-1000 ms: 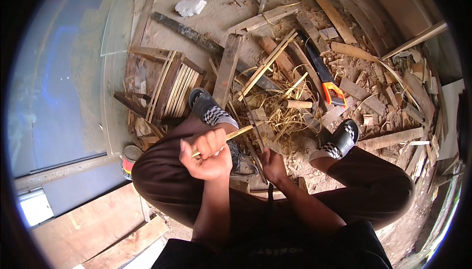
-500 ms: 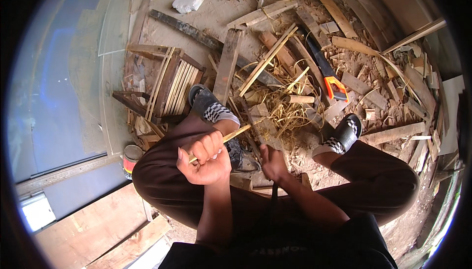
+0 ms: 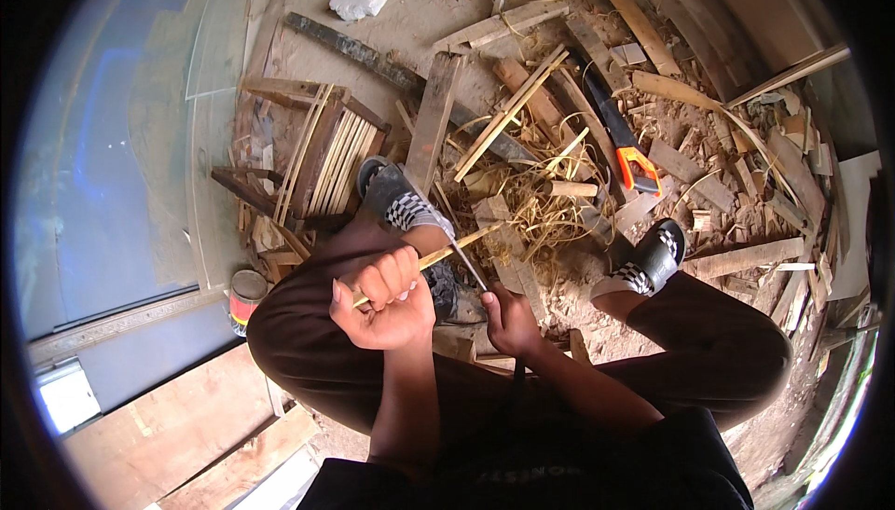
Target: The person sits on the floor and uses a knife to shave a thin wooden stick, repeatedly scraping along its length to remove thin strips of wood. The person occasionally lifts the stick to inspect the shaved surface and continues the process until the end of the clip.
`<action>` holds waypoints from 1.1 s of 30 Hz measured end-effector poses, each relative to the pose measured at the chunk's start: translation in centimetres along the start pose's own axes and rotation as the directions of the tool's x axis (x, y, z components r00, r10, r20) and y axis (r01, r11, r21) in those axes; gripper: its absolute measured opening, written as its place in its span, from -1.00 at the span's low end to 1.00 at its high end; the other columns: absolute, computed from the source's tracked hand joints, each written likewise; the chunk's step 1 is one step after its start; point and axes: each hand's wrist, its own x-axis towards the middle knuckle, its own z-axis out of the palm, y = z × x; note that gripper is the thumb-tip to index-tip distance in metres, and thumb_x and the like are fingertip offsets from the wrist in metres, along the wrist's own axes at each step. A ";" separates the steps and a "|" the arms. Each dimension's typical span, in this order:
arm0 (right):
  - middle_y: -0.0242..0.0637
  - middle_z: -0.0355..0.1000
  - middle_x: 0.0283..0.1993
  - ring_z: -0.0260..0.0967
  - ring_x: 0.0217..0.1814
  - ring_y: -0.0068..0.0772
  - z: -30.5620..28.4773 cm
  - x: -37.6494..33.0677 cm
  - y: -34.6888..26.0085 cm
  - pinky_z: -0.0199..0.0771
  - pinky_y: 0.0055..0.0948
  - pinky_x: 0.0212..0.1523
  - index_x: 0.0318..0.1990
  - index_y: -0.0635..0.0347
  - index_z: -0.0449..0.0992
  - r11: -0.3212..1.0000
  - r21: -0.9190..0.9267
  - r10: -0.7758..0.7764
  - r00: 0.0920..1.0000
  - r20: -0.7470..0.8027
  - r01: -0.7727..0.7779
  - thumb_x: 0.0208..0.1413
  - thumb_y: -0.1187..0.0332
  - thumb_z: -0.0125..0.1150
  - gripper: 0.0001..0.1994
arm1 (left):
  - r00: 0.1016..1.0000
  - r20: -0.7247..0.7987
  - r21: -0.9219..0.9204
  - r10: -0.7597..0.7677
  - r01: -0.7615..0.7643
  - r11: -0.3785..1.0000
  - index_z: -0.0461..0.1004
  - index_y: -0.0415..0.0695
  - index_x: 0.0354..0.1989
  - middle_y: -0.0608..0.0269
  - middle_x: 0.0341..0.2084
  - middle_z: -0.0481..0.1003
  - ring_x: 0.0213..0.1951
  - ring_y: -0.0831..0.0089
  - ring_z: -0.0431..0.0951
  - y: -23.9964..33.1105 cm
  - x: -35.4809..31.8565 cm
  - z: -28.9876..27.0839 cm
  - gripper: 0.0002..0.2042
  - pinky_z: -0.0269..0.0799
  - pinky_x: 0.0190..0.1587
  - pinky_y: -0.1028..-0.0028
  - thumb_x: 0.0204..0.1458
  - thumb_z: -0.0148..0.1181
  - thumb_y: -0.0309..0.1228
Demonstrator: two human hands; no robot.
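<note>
My left hand [image 3: 387,303] is closed in a fist around a thin yellowish bamboo strip [image 3: 459,246], whose far end points up and to the right. In my right hand [image 3: 512,322] is a knife with a long narrow blade [image 3: 470,264]; the fingers cover its handle. The blade crosses the strip a short way in from its far end and seems to rest against it. Beyond the two hands lies a tangled heap of curly pale shavings [image 3: 541,221] on the ground, between my feet.
An orange-handled handsaw [image 3: 638,172] lies to the right of the shavings. At left stands a wooden frame [image 3: 322,170] with slats, and a can [image 3: 248,297] beside my left knee. Planks [image 3: 435,118], offcuts and a white block [image 3: 359,4] are strewn about.
The knife blade has swung left and its face now catches the light as it crosses the strip. My right hand has shifted slightly left. The left hand has hardly moved.
</note>
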 end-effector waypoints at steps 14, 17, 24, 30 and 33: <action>0.24 0.43 -0.46 0.44 -0.32 0.39 0.5 0.1 3.3 0.40 0.10 -0.29 -0.21 0.35 0.46 0.992 0.106 0.077 0.996 -0.040 -0.073 0.43 0.16 -0.17 -0.60 | 0.999 0.043 0.001 -0.011 0.011 1.000 0.05 0.01 -0.72 0.41 -0.77 0.04 -0.63 0.52 -0.04 -0.9 -0.2 0.7 -0.44 -0.06 -0.46 0.43 0.37 -0.36 0.00; 0.26 0.44 -0.42 0.46 -0.26 0.36 1.5 0.6 9.8 0.40 0.07 -0.30 -0.21 0.36 0.48 0.942 0.054 0.335 0.939 -0.074 -0.331 0.42 0.15 -0.13 -0.60 | 0.993 0.104 -0.003 -0.051 0.051 0.999 0.05 0.01 -0.72 0.41 -0.77 0.04 -0.63 0.52 -0.04 -1.2 0.1 1.0 -0.44 -0.05 -0.45 0.42 0.37 -0.36 0.00; 0.24 0.45 -0.40 0.46 -0.28 0.34 -0.6 2.9 0.3 0.38 0.02 -0.29 -0.20 0.38 0.44 0.972 0.124 0.204 0.979 -0.030 -0.198 0.43 0.13 -0.12 -0.58 | 0.959 0.256 0.023 -0.119 0.117 0.993 0.06 -0.01 -0.73 0.42 -0.78 0.00 -0.63 0.51 -0.09 -0.6 -0.3 0.6 -0.45 -0.09 -0.44 0.40 0.32 -0.22 0.00; 0.05 0.36 -0.60 0.39 -0.53 0.18 0.3 2.7 -0.7 0.33 -0.07 -0.44 -0.35 0.32 0.40 0.990 0.119 -0.055 0.989 -0.138 0.071 0.42 0.24 -0.12 -0.64 | 0.966 0.225 0.017 -0.126 0.125 0.992 0.02 -0.05 -0.77 0.41 -0.82 -0.01 -0.69 0.52 -0.13 -0.1 0.7 0.3 -0.46 -0.15 -0.52 0.38 0.26 -0.11 -0.09; 0.12 0.37 -0.59 0.40 -0.50 0.28 0.9 2.9 -1.8 0.35 0.01 -0.42 -0.33 0.33 0.42 0.997 0.050 -0.043 0.990 -0.138 0.050 0.42 0.23 -0.12 -0.65 | 0.991 0.096 -0.044 -0.095 0.100 0.994 0.02 -0.05 -0.77 0.40 -0.82 0.00 -0.69 0.52 -0.12 0.3 0.2 -1.4 -0.46 -0.13 -0.52 0.39 0.27 -0.13 -0.09</action>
